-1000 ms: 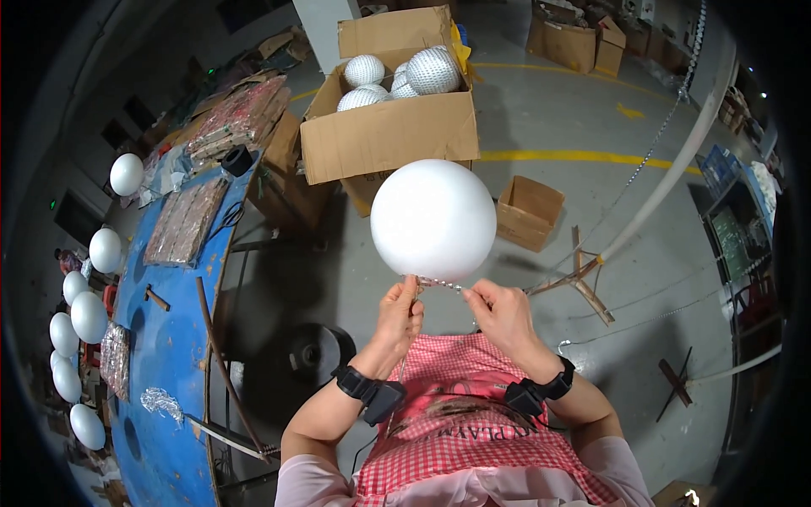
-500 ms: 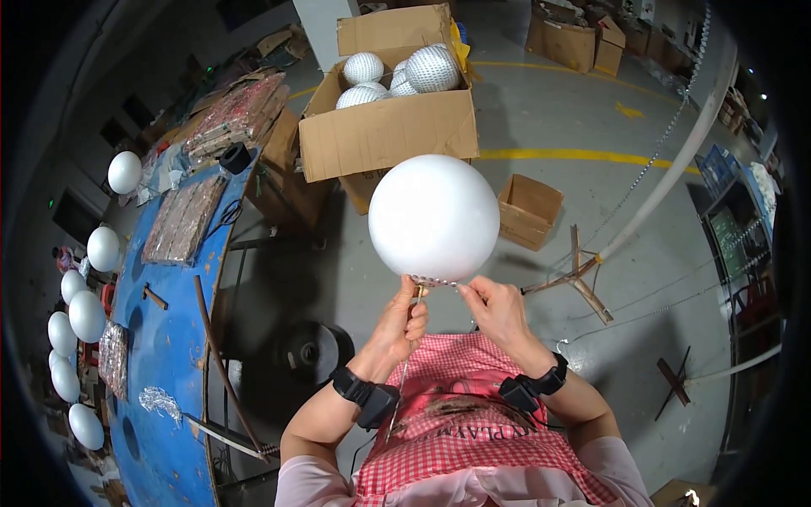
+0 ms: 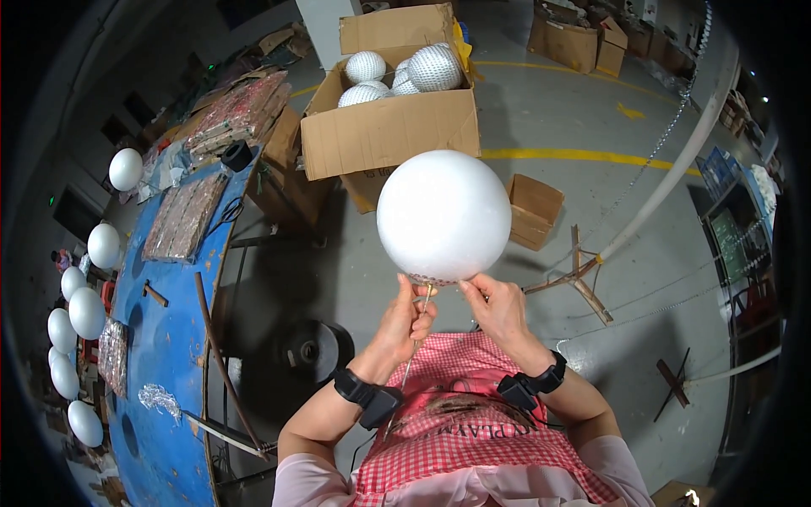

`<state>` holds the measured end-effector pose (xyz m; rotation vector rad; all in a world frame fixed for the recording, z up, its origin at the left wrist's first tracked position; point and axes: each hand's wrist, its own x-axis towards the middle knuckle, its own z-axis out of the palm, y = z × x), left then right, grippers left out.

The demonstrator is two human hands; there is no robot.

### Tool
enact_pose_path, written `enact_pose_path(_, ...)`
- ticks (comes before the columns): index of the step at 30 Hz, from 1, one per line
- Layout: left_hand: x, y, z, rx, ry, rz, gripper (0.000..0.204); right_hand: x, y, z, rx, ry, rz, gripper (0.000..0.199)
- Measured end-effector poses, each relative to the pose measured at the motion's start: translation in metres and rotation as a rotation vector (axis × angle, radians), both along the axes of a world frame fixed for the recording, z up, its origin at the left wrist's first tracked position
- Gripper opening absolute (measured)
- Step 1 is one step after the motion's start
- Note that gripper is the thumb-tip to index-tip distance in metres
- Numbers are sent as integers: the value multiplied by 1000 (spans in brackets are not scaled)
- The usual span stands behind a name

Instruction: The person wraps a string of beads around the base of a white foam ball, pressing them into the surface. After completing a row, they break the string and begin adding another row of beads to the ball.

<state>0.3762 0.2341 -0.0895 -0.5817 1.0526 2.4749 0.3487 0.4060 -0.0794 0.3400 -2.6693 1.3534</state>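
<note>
A large smooth white ball [image 3: 443, 215] sits in front of me on a thin stick [image 3: 412, 359]. My left hand [image 3: 403, 323] is closed around that stick just below the ball, thumb up near its underside. A narrow strip of shiny beads [image 3: 432, 281] curves along the bottom of the ball. At the right end of this strip, my right hand [image 3: 500, 313] has thumb and forefinger pinched together against the ball. The fingertips partly hide the strip's end there.
Ahead, an open cardboard box [image 3: 389, 135] holds several bead-covered balls [image 3: 435, 68]. A blue table [image 3: 160, 338] stands at left, with plain white balls [image 3: 87, 313] beyond it. A smaller carton [image 3: 534, 211] and a pole on wooden legs [image 3: 583, 275] are at right.
The ball has shifted slightly right and toward me, with the stick tilting along. My right thumb and forefinger have come closer in against the ball's lower edge.
</note>
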Motion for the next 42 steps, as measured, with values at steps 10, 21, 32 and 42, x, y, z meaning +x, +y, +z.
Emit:
enact_pose_path(10,0,14,-9,-388,176,-1,31,2,-5,6,34,97,-7,23)
enact_pose_path(21,-6,2,-17,-392,80,16,37,12,8,14,75,20,93,24)
enact_pose_path(32,-6,3,-16,-370,99,65,40,12,13,15,-108,-64,138,20)
enact_pose_path(42,0,6,-5,-338,65,16,50,-1,9,-2,-58,-102,58,24)
